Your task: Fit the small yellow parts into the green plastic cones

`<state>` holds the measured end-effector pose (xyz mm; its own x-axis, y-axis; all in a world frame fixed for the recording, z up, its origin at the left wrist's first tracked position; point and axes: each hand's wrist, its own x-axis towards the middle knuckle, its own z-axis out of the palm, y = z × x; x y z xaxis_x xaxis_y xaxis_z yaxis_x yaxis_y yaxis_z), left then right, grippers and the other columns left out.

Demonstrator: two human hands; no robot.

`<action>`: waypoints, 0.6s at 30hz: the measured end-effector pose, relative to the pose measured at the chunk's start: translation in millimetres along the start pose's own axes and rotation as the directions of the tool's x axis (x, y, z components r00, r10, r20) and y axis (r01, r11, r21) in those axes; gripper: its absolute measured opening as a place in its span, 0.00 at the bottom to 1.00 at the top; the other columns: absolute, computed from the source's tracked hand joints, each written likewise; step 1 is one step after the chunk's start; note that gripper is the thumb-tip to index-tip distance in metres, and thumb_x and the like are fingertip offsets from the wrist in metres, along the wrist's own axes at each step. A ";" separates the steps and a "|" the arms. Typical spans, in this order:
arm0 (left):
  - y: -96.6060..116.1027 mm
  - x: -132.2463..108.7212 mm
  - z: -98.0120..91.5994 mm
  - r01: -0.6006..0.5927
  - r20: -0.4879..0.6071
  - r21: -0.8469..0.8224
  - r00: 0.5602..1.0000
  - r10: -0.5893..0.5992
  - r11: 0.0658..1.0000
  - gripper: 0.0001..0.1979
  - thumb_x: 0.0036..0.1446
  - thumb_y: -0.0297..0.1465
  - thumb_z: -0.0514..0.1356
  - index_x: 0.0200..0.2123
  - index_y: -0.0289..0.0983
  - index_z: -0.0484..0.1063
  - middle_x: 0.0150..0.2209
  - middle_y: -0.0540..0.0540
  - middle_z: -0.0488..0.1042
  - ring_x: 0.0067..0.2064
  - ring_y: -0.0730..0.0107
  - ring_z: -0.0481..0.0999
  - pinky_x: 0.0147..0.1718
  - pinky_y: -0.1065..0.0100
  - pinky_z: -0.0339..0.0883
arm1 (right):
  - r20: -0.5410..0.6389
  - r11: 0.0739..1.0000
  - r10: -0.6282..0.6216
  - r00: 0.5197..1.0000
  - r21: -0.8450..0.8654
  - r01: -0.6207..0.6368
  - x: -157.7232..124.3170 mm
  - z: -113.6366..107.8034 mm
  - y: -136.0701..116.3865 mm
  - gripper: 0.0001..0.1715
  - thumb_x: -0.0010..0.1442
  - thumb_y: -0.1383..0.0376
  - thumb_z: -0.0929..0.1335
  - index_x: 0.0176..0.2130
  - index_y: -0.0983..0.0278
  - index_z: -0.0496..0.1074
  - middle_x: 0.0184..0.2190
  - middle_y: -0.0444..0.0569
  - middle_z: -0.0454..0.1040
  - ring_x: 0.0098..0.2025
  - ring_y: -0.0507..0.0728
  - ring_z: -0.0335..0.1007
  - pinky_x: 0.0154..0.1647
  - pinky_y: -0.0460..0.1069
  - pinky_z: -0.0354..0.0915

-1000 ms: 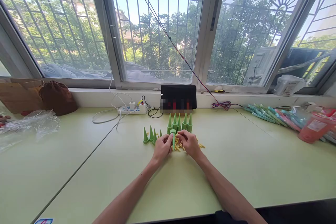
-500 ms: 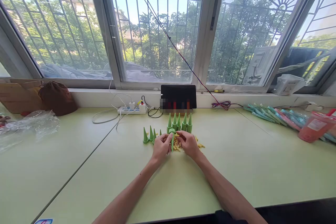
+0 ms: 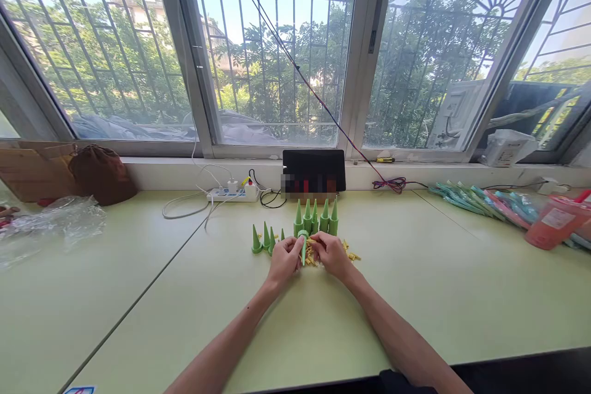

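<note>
My left hand [image 3: 285, 261] is closed around a green cone-shaped spike [image 3: 303, 249], which points downward with its wider capped end up. Close beside it, my right hand [image 3: 331, 253] pinches a small yellow piece [image 3: 312, 241] next to the spike's wide end; the fingertips partly cover it. Below and between the hands lies a pile of small yellow pieces [image 3: 310, 261]. Behind them, several green spikes [image 3: 325, 217] stand with their tips up. More upright green spikes [image 3: 256, 240] are left of my left hand, which hides some of them.
A dark tablet-like screen [image 3: 314, 169] leans at the back near a power strip [image 3: 235, 194] with cables. Plastic-wrapped items [image 3: 471, 200] and a red cup [image 3: 556, 221] are on the right. A brown bag [image 3: 102, 175] and clear plastic wrap [image 3: 69, 218] lie at the left.
Both hands stay in nearly the same place. The right fingers and the yellow piece have shifted slightly down beside the spike, and the spike's wide end sits a little lower.
</note>
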<state>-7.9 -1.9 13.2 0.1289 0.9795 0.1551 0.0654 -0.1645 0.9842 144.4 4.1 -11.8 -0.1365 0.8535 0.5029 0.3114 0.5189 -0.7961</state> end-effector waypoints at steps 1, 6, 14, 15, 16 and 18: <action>0.5 -0.3 -0.2 -0.006 0.005 0.003 1.000 0.006 1.000 0.21 0.52 0.48 0.59 0.21 0.36 0.64 0.11 0.56 0.61 0.12 0.78 0.58 0.13 0.74 0.51 | 0.003 1.000 -0.001 1.000 -0.005 0.001 -0.3 -0.3 -1.0 0.11 0.64 0.62 0.62 0.33 0.63 0.69 0.18 0.42 0.68 0.19 0.52 0.65 0.23 0.45 0.61; 4.1 -2.3 -1.2 -0.057 0.036 0.024 0.998 0.056 0.998 0.21 0.53 0.49 0.59 0.22 0.37 0.64 0.11 0.56 0.60 0.13 0.77 0.59 0.13 0.74 0.51 | 0.022 0.999 -0.016 1.000 -0.051 0.017 -1.2 -3.3 -7.7 0.15 0.66 0.58 0.61 0.32 0.63 0.69 0.18 0.42 0.67 0.19 0.52 0.63 0.24 0.46 0.60; 6.9 -3.7 -1.8 -0.115 0.070 0.039 0.991 0.112 0.993 0.19 0.54 0.47 0.59 0.23 0.37 0.63 0.13 0.57 0.59 0.13 0.77 0.60 0.14 0.74 0.52 | 0.010 0.983 -0.076 0.997 -0.166 0.076 -0.8 -6.7 -11.2 0.14 0.65 0.62 0.61 0.30 0.64 0.68 0.24 0.46 0.70 0.26 0.52 0.63 0.27 0.45 0.57; 7.0 -3.8 -2.0 -0.118 0.075 0.040 0.991 0.115 0.992 0.19 0.55 0.46 0.58 0.24 0.37 0.63 0.13 0.57 0.60 0.13 0.77 0.60 0.14 0.74 0.52 | 0.012 0.982 -0.080 0.997 -0.173 0.081 -0.9 -6.7 -11.0 0.15 0.65 0.63 0.60 0.29 0.64 0.68 0.24 0.45 0.70 0.25 0.52 0.62 0.27 0.45 0.56; 7.0 -3.8 -2.2 -0.121 0.082 0.039 0.990 0.117 0.992 0.18 0.55 0.46 0.58 0.24 0.37 0.64 0.13 0.57 0.60 0.13 0.78 0.60 0.13 0.74 0.52 | 0.015 0.980 -0.081 0.997 -0.179 0.082 -0.9 -6.7 -10.8 0.15 0.65 0.63 0.60 0.29 0.64 0.68 0.24 0.45 0.69 0.25 0.52 0.61 0.27 0.45 0.56; 6.6 -3.6 -2.6 -0.129 0.099 0.037 0.987 0.125 0.991 0.18 0.56 0.45 0.58 0.25 0.37 0.64 0.14 0.57 0.60 0.13 0.78 0.60 0.13 0.74 0.52 | 0.015 0.978 -0.079 0.997 -0.193 0.080 -1.2 -6.7 -10.3 0.16 0.66 0.63 0.60 0.28 0.64 0.67 0.23 0.44 0.69 0.25 0.52 0.60 0.27 0.45 0.55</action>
<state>-10.5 -6.2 19.3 0.2337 0.9347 0.2679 0.0848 -0.2940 0.9520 147.6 -2.5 -2.0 -0.1745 0.8105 0.5592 0.4748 0.5667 -0.6733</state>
